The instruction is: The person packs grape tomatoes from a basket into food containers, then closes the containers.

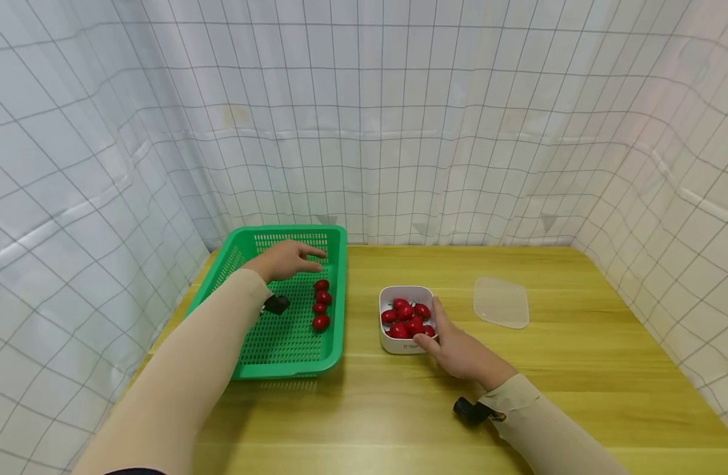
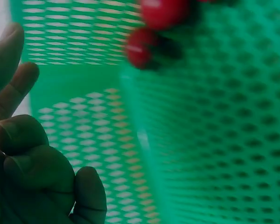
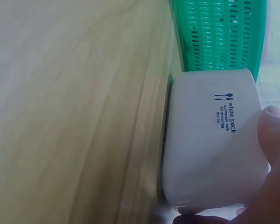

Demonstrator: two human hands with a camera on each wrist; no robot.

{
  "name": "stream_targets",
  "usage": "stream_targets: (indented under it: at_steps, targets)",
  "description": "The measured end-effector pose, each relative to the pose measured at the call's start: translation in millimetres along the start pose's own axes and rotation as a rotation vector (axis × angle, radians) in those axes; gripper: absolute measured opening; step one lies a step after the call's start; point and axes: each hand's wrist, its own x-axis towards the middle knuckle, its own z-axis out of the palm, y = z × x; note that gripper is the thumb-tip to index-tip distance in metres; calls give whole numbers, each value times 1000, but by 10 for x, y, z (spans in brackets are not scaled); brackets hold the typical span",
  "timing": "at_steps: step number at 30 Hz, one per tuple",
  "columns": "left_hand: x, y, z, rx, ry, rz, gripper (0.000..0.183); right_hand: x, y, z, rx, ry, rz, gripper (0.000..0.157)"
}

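Note:
My left hand (image 1: 288,259) hovers inside the green plastic basket (image 1: 336,343), near its far right corner, with thumb and forefinger apart and nothing between them. Below it, several cherry tomatoes (image 1: 321,322) lie in a row along the basket's right side. In the left wrist view, two red tomatoes (image 2: 164,13) show near the top, away from the fingers. A white food container (image 1: 395,345) with more cherry tomatoes (image 1: 404,313) inside stands on the table. My right hand (image 1: 459,349) holds its near right corner, thumb at the front rim and fingers along the right side.
A translucent lid (image 1: 501,303) lies flat on the wooden table (image 1: 364,422), right of the container. White gridded sheeting (image 1: 387,132) encloses the table at the back and both sides. The basket's raised wall stands between the two groups of tomatoes.

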Motion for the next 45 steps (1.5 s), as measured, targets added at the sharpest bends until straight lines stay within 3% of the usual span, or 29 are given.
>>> stream_targets:
  at_steps: [5, 15, 26, 45]
  targets:
    - [78, -111, 110, 67, -41, -26, 47, 4, -19, -9, 2, 2, -1, 101]
    - [161, -118, 256, 120, -80, -61, 42, 15, -27, -8, 14, -4, -14, 100]
    - [189, -170, 305, 141, -113, -126, 42, 0, -30, -8, 11, -2, 0, 100]
    - [215, -181, 339, 163, -102, -141, 41, 6, -5, 12, 21, 7, 6, 100]
